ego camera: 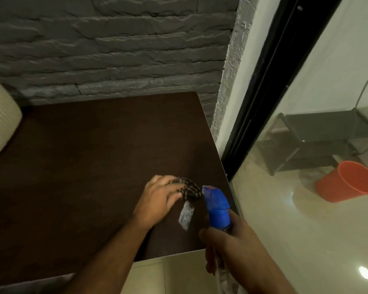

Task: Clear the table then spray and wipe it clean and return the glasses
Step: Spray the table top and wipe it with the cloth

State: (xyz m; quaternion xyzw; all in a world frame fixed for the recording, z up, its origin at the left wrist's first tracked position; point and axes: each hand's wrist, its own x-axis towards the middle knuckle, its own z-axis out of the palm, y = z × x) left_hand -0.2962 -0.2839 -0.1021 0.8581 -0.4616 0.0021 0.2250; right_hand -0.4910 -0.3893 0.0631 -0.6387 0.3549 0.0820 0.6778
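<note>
Head view
Hidden: the bottle (218, 211) body is mostly covered by the right hand (232, 249) — only the blue spray head and a clear sliver below the fingers show; the table (83, 166) is cut off at the left and bottom of the picture; the cream basket (0, 119) at the far-left edge is only partly in frame.
Hard to make out: a pale patch just in front of the cloth (188, 190), near the table's right edge — spray or a reflection, I cannot tell.
Left hand (159, 198): palm down, fingers curled over the dark checked cloth, pressing it to the table near the front-right corner.
Right hand: wrapped around the bottle's neck, held over the front-right corner, nozzle pointing away toward the cloth.
Cloth to hands: under the left fingertips, just beyond the nozzle.
Off the table: an orange bucket (348, 181) and a grey rack (319, 141) on the floor behind glass to the right.
</note>
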